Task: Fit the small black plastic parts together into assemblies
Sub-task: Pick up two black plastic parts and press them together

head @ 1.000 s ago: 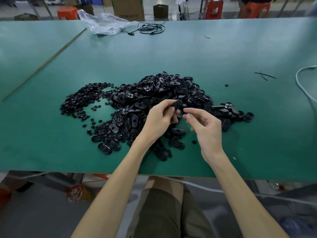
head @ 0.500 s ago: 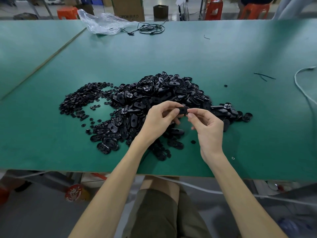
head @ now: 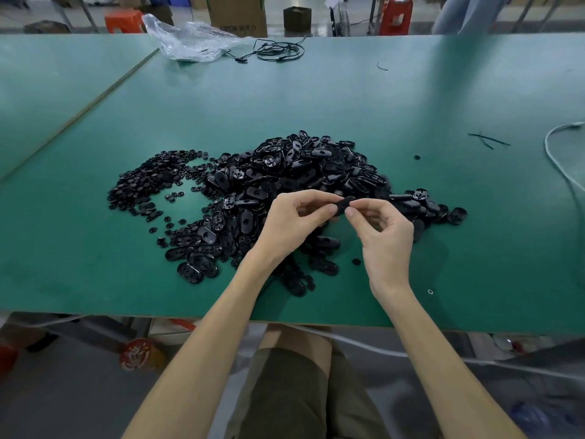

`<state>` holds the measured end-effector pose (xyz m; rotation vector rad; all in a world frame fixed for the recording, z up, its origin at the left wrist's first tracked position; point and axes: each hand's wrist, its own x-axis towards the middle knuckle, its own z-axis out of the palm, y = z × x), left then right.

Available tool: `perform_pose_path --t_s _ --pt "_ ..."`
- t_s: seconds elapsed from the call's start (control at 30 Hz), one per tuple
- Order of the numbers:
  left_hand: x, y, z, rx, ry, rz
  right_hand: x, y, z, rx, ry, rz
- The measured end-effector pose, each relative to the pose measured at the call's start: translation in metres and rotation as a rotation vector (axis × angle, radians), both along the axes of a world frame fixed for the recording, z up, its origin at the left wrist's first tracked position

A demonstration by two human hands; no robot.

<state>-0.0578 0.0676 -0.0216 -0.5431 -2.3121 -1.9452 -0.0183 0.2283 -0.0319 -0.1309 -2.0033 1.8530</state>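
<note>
Print on the box (head: pixel 237 17) at 12 o'clock is too blurred to read. The left hand (head: pixel 289 224) and right hand (head: pixel 384 239) both pinch one oval part (head: pixel 343 205) between thumb and fingertips, other fingers curled. They hold it above the 6 o'clock edge of the pile (head: pixel 285 182).

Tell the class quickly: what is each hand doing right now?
Left hand: pinches one end of a black oval part.
Right hand: pinches the same part's other end.
</note>
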Motion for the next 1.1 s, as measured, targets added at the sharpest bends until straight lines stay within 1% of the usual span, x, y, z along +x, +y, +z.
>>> perform_pose_path --t_s 0.4,0.57,0.8,0.97,1.1 --pt "0.001 0.000 0.000 0.009 -0.019 -0.033 0.006 -0.004 0.008 0.148 0.018 -0.031" --pt "0.000 -0.001 -0.001 0.008 -0.005 -0.016 0.005 -0.005 0.009 0.163 0.014 -0.036" --pt "0.000 -0.001 -0.003 -0.013 0.000 0.032 0.007 -0.009 0.008 0.310 0.042 -0.037" --pt "-0.001 -0.001 -0.002 -0.015 -0.010 0.083 0.008 -0.014 0.008 0.434 0.105 0.038" --pt "-0.001 -0.002 -0.002 -0.015 -0.011 0.089 0.007 -0.013 0.008 0.383 0.085 0.089"
